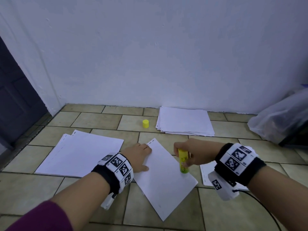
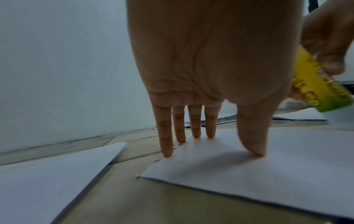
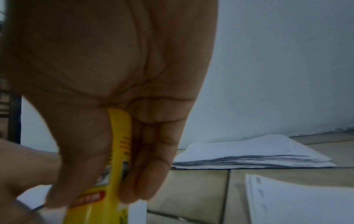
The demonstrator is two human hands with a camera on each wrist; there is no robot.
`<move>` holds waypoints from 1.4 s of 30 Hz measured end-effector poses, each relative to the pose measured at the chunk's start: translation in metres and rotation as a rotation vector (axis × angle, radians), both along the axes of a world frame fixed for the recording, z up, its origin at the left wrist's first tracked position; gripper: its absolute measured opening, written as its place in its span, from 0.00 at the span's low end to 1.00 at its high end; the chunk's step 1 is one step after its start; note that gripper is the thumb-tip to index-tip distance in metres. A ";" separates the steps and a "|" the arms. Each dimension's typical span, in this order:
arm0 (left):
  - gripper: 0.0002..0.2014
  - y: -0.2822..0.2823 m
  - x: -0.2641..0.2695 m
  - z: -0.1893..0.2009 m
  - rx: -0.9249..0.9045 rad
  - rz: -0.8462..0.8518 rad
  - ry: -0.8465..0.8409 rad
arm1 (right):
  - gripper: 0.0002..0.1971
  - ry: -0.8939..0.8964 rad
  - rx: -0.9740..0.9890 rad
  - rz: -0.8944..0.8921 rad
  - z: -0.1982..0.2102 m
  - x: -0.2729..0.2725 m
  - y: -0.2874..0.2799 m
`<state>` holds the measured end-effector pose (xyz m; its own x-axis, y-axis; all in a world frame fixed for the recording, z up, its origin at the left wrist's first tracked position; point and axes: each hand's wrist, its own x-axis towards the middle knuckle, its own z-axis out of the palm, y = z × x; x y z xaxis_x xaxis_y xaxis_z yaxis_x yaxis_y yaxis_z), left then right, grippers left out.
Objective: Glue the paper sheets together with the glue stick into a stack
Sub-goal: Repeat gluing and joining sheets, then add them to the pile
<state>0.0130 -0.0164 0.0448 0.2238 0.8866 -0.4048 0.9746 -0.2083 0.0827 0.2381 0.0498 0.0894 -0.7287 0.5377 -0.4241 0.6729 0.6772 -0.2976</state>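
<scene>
Two hands working one sheet (image 1: 164,179) on the tiled floor (image 1: 93,120). Left hand (image 1: 139,156) fingers (image 2: 165,136) are straight and slightly spread, tips plus thumb pressing down on the sheet's punched far-left corner; my read is that it's pinned so it won't drag under the glue stroke. Right hand (image 1: 194,153) fingers are curled together around the yellow glue stick (image 1: 183,161), thumb on the opposite side, barrel near-upright and leaning slightly, uncapped end down on the sheet near its right edge. Whether glue actually touches paper is hard to tell; the tip is blurred. Yellow cap (image 1: 145,123) stands on the floor further back, well apart from the hands and out of the work zone. Loose stack of sheets (image 1: 185,121) sits against the wall (image 1: 166,55) beyond it, looks like the supply. Another pile (image 1: 80,154) lies flat just left of the left hand, likely the glued stack. One more sheet (image 1: 205,175) partly hidden under the right wrist. Clear plastic bag (image 1: 280,119) far right. Judgement: mid glue application on the current sheet.
</scene>
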 end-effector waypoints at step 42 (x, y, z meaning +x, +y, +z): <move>0.42 -0.016 -0.028 -0.006 0.015 0.129 -0.029 | 0.17 0.617 0.127 -0.596 -0.060 -0.134 0.050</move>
<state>-0.0153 -0.0327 0.0389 0.1186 0.9149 -0.3859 0.9907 -0.0826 0.1086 0.1044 0.1000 0.0292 -0.3902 0.9197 0.0435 0.6693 0.3158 -0.6725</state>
